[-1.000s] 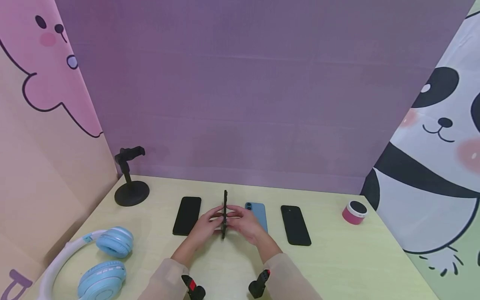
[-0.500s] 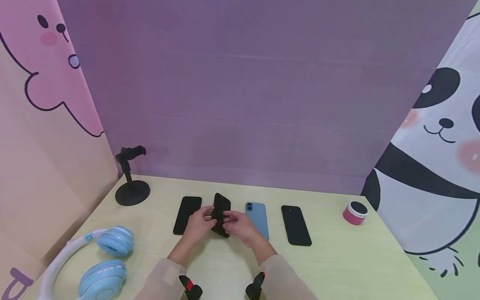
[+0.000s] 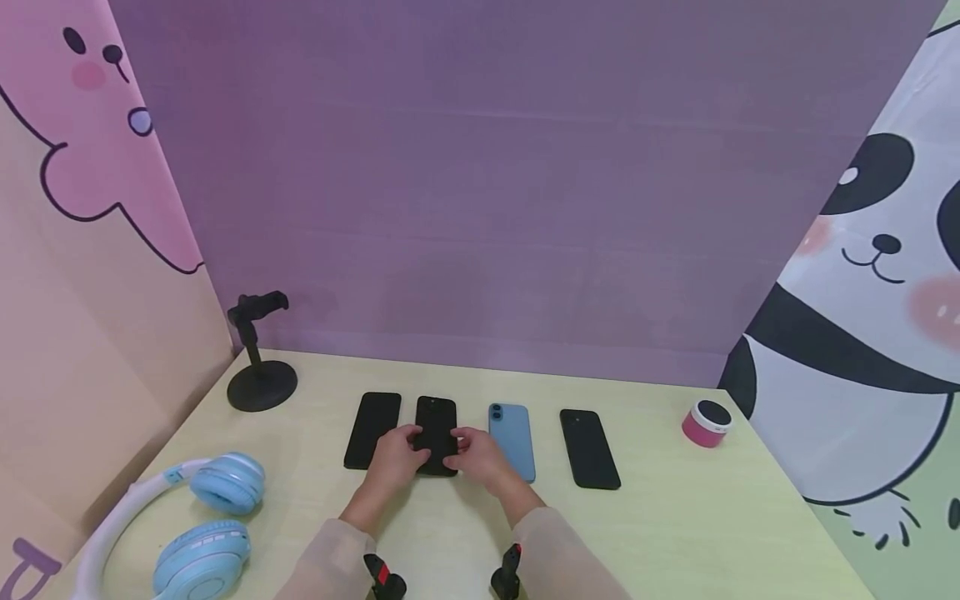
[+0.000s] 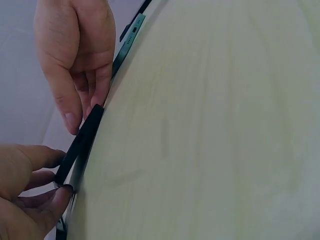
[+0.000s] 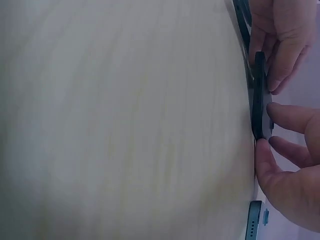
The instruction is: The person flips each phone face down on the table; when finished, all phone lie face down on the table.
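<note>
A black smartphone [image 3: 437, 423] lies between my two hands, its dark screen facing up. In the left wrist view one end of this phone tilts slightly above the table. My left hand [image 3: 395, 457] pinches its left edge between thumb and fingers. On the opposite edge, my right hand [image 3: 482, 457] grips with thumb below and fingertips [image 5: 282, 117] along the side. Close by on the left rests a second black smartphone [image 3: 373, 425], partly behind my left hand. A blue smartphone [image 3: 513, 433], back up, lies just beyond my right hand.
Another black smartphone [image 3: 590, 448] lies further right, and a pink-and-white round object [image 3: 707, 423] stands at the right edge. A black stand [image 3: 261, 385] is at the back left. Blue-and-white headphones [image 3: 202, 554] lie at the front left. A purple backdrop [image 3: 480, 183] rises behind the table [image 3: 675, 525].
The phone in my hands has turned from edge-on to nearly flat, screen up, and come down towards the table. My hands have lowered and moved slightly left with it.
</note>
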A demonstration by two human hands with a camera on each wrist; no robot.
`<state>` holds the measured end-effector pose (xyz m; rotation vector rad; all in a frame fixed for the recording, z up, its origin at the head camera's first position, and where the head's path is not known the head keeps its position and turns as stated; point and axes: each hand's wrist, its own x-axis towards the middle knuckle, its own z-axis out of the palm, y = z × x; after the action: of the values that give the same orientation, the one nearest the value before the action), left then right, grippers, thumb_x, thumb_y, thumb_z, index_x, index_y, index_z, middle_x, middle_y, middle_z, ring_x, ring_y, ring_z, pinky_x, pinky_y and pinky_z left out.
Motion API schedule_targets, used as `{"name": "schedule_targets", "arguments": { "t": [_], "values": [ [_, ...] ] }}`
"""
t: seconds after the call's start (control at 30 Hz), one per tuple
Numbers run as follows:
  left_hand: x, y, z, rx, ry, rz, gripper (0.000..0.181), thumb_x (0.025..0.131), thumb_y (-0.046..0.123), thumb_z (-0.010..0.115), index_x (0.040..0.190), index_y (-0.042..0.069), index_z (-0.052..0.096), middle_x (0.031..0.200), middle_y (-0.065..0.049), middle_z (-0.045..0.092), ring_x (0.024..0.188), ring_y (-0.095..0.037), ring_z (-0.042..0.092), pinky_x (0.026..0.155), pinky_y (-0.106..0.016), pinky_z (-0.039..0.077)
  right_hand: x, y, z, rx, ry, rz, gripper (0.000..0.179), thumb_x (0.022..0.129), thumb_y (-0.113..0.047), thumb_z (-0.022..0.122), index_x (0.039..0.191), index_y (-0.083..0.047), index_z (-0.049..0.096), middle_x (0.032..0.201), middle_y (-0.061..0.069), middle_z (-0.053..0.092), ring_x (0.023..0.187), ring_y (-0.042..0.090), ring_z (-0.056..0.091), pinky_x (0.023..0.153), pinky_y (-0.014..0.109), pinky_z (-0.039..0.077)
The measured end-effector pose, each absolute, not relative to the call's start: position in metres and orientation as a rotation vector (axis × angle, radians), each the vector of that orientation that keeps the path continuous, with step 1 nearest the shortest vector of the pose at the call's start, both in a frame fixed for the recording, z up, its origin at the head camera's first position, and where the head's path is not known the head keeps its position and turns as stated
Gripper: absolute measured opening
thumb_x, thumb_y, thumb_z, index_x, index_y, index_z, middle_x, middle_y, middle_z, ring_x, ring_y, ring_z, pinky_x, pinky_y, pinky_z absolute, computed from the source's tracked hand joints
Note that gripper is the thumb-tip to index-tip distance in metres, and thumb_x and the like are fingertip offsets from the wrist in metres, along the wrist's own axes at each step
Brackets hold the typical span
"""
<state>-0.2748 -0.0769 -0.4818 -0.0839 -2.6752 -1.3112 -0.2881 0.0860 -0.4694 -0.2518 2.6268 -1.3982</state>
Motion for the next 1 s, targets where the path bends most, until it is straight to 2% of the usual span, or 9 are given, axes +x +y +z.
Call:
{"name": "schedule_targets", "arguments": {
  "t": [0.13,0.37,1.0],
  "values": [
    [-0.2745,-0.0757,-0.4813,-0.078,-2.669,-1.305,0.037,0.081,0.003,0.075,0.114,-0.009,0.065,0.100,-0.020,0.068,0.095,-0.033,0.064,0.083,-0.046,0.051,-0.2884,0.0836,-0.4679,-0.259,2.686,-1.311,0.047,0.083,-0.004,0.076,0.126,0.004,0.060,0.108,0.017,0.063,0.101,0.032,0.058,0.088,0.045,0.049],
    [-0.2770,-0.0731,-0.4806,-0.039,-2.694,-1.274,0.038,0.081,0.003,0.075,0.115,-0.010,0.064,0.111,-0.024,0.065,0.110,-0.038,0.059,0.092,-0.048,0.046,-0.2901,0.0805,-0.4659,-0.239,2.720,-1.239,0.049,0.083,-0.006,0.077,0.127,0.003,0.059,0.109,0.018,0.063,0.099,0.031,0.060,0.088,0.045,0.049],
    [-0.2789,-0.0670,-0.4799,0.007,-2.784,-1.154,0.040,0.081,0.005,0.074,0.116,-0.012,0.063,0.114,-0.027,0.058,0.113,-0.041,0.054,0.096,-0.048,0.044,-0.2897,0.0784,-0.4664,-0.205,2.736,-1.195,0.051,0.083,-0.007,0.077,0.129,0.003,0.059,0.110,0.020,0.063,0.103,0.033,0.059,0.089,0.046,0.048]
  ]
}}
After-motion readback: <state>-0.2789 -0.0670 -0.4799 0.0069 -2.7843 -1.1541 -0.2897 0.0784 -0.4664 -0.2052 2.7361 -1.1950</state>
